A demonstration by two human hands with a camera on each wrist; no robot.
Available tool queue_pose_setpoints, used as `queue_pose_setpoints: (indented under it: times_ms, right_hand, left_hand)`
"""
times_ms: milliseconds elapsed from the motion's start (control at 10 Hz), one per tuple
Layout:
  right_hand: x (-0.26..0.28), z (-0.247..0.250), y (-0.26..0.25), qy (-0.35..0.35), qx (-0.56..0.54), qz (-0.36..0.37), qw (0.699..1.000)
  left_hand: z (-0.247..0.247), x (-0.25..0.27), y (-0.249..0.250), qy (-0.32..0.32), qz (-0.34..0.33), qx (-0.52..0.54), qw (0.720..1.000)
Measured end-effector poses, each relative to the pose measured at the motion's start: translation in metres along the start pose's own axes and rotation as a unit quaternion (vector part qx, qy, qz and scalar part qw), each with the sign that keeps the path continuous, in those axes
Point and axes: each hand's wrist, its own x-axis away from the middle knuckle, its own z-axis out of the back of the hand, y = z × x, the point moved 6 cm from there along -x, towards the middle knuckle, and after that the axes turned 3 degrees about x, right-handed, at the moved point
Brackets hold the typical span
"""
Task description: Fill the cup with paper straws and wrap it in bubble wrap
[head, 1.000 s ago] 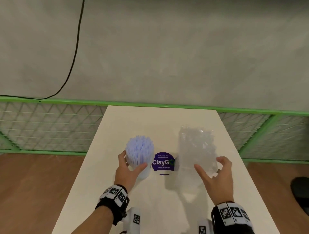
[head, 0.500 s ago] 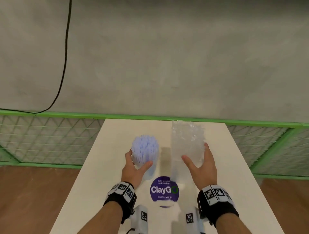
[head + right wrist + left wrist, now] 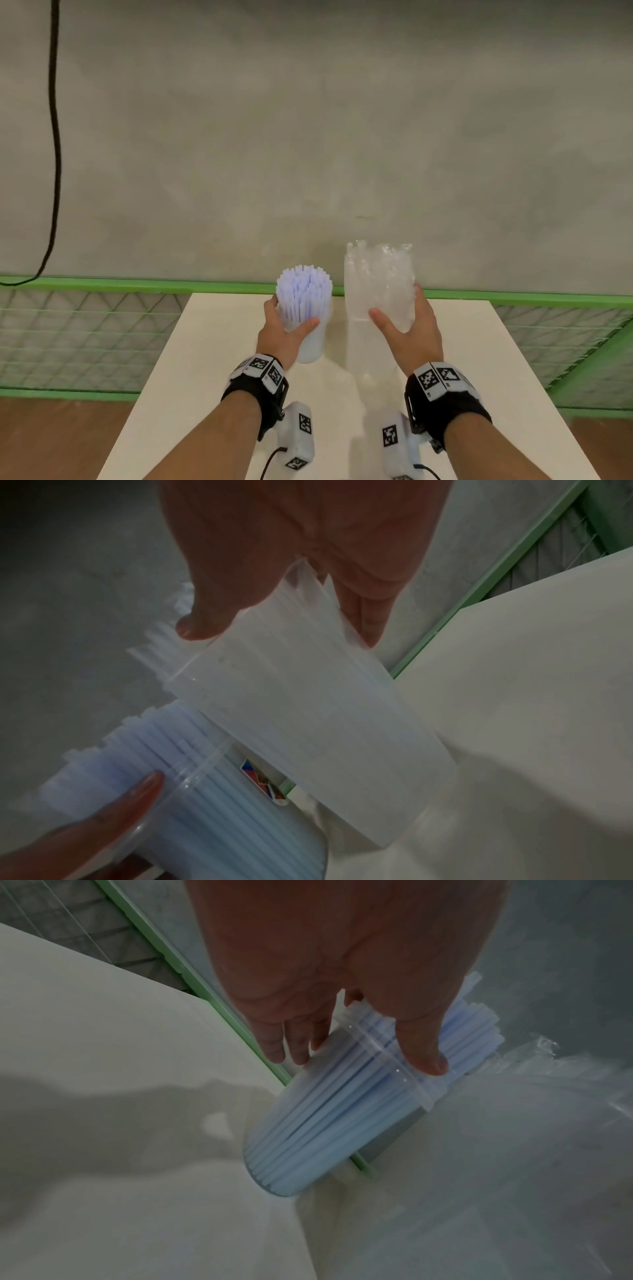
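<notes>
A clear plastic cup point(image 3: 310, 342) packed with pale blue paper straws point(image 3: 304, 291) stands upright over the white table point(image 3: 212, 342). My left hand point(image 3: 291, 317) grips it at the rim, thumb in front and fingers behind. The left wrist view shows the cup point(image 3: 318, 1123) and hand point(image 3: 356, 1061) close up. To the right, my right hand point(image 3: 395, 303) holds a bubble wrap bundle point(image 3: 376, 274) upright beside the cup. In the right wrist view the bundle point(image 3: 315, 723) is a translucent roll pinched by that hand point(image 3: 279, 631), with the cup point(image 3: 222, 818) below it. Whether either base touches the table is unclear.
The table's far edge lies just behind both objects. Beyond it a green rail point(image 3: 137, 284) with wire mesh runs along a grey concrete wall. A black cable point(image 3: 54, 137) hangs at the far left. Wooden floor point(image 3: 51, 438) flanks the table.
My right hand, open over the flat bubble wrap a second ago, now holds it raised upright. Both hands have moved toward the far edge. The purple sticker on the table no longer shows.
</notes>
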Motion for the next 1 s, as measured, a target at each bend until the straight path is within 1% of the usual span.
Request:
queue_pose_setpoints:
  times_ms: [100, 300, 800, 900, 1000]
  right_hand:
    - [-0.017, -0.008, -0.001, -0.006, 0.002, -0.002, 1.000]
    - [-0.037, -0.017, 0.000, -0.019, 0.009, -0.005, 1.000]
    - [-0.049, -0.023, -0.001, -0.022, 0.005, -0.012, 1.000]
    - [-0.048, -0.025, -0.001, -0.041, 0.001, -0.016, 0.999]
    - [-0.046, -0.018, -0.006, -0.037, 0.049, -0.036, 0.997]
  left_hand:
    - [-0.004, -0.018, 0.005, -0.001, 0.004, 0.002, 1.000]
    - [-0.007, -0.037, 0.009, -0.004, 0.009, -0.007, 1.000]
    - [-0.007, -0.045, 0.014, -0.009, 0.022, -0.026, 0.999]
    - [-0.002, -0.042, 0.014, -0.011, 0.022, -0.052, 0.998]
    - [0.007, -0.041, 0.026, 0.003, -0.012, -0.101, 0.995]
